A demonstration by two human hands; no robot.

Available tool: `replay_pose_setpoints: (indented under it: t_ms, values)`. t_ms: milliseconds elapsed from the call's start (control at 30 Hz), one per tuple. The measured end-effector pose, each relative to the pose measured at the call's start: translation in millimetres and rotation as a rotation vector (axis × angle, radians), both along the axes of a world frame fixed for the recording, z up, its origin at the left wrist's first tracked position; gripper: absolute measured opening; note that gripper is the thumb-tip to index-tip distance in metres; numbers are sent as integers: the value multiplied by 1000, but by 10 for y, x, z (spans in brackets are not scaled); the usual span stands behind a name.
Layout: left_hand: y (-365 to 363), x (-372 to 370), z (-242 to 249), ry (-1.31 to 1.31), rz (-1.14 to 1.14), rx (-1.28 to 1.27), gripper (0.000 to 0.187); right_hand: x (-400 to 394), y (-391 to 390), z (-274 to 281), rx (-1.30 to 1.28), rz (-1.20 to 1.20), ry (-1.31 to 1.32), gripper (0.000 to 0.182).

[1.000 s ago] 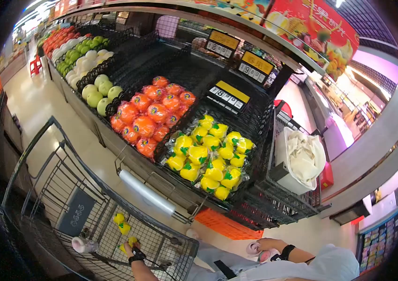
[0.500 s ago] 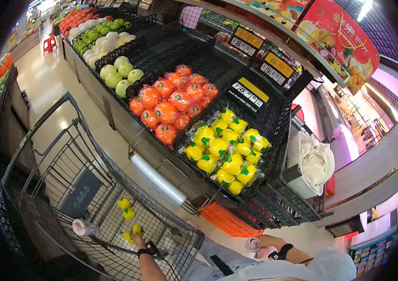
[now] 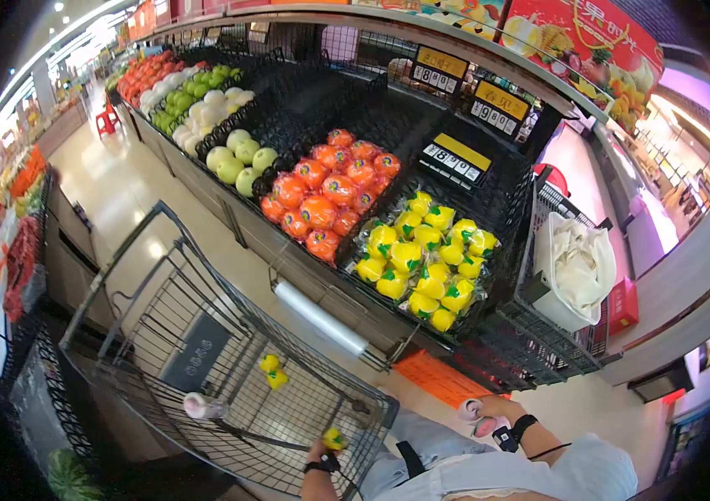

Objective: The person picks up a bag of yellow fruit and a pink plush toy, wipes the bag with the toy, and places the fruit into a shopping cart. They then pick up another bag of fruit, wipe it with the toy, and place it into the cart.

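Observation:
My left hand [image 3: 318, 452] is closed on a wrapped yellow fruit [image 3: 335, 439] with a green patch, at the near side of the shopping cart [image 3: 229, 334]. Two similar yellow fruits [image 3: 273, 372] lie together on the cart's wire floor. Near them rests a whitish, rounded item [image 3: 201, 407]. On the other side, my right hand [image 3: 501, 407] is curled around a small pink-and-white object [image 3: 469, 409], whose kind I cannot tell. Beyond the cart, many more yellow fruits [image 3: 421, 259] in clear wrap fill the near end of the black display stand.
Orange wrapped fruits [image 3: 330, 194] and pale green melons [image 3: 242, 159] continue along the stand. A plastic-bag roll [image 3: 319, 319] hangs on its front, above an orange crate [image 3: 447, 376]. At right, a white bin [image 3: 576, 271] sits on black crates. An aisle [image 3: 113, 184] runs to the far left.
My left hand has drawn back toward me with yellow fruit, away from the pair on the cart floor. The whole view has shifted as my head moved; my right hand keeps its hold.

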State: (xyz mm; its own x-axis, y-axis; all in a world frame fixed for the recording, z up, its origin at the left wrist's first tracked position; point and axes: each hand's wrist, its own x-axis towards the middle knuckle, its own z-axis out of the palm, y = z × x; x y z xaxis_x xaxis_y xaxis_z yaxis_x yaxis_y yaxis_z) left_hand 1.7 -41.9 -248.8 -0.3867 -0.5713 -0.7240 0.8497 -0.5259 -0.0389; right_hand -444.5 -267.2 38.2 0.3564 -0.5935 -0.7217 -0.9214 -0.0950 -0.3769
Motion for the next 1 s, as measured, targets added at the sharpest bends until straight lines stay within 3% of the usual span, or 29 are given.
replay_pose_setpoints:
  t_ms: [33, 67, 100, 167, 233, 267, 300, 367, 433, 467, 500, 567, 667, 767, 867, 1000]
  values:
    - [30, -146, 259, -195, 30, 256, 46, 57, 1, -44, -2, 8, 27, 36]
    - [52, -226, 345, -317, -25, 264, 47, 120, -20, -59, -2, 16, 56, 36]
    - [125, -213, 121, -90, 25, 186, 46, 181, -33, -55, 1, 25, 89, 36]
    - [153, -296, 708, -270, -1, 281, 44, 277, -48, -83, -32, -5, 5, 35]
    - [234, -326, 797, -311, 108, 269, 45, 389, -129, -81, -32, 65, 88, 35]
    - [357, -172, 425, -66, 91, 98, 41, 422, -148, -71, -48, 65, 37, 34]
    - [353, -88, 409, -192, -80, 46, 42, 435, -167, -56, -64, 66, -11, 33]
    - [339, 26, 394, -155, -69, -108, 43, 431, -149, -113, -145, 13, -65, 32]
    - [205, -33, 954, -321, 98, 188, 45, 521, -230, -96, -129, 148, -16, 34]
    - [129, -56, 1242, -381, 187, 216, 47, 633, -264, 48, -105, 145, -47, 34]
    - [155, 21, 1185, -207, 315, 120, 52, 779, -266, 295, -81, 142, -78, 35]
    - [36, 133, 1203, 88, 537, 246, 57, 846, -284, 326, -69, 155, -124, 35]
    - [-224, 75, 2199, -377, 415, 102, 48, 912, -456, 85, -66, 193, -215, 33]
    - [-400, 217, 2305, -300, 440, -297, 46, 1005, -568, 136, -15, 205, -347, 29]
    - [-761, 11, 3524, -500, 430, -420, 52, 1091, -638, 379, -96, 256, -315, 27]
    - [-1014, -35, 4124, -505, 546, -627, 44, 1082, -766, 400, -38, 379, -258, 35]
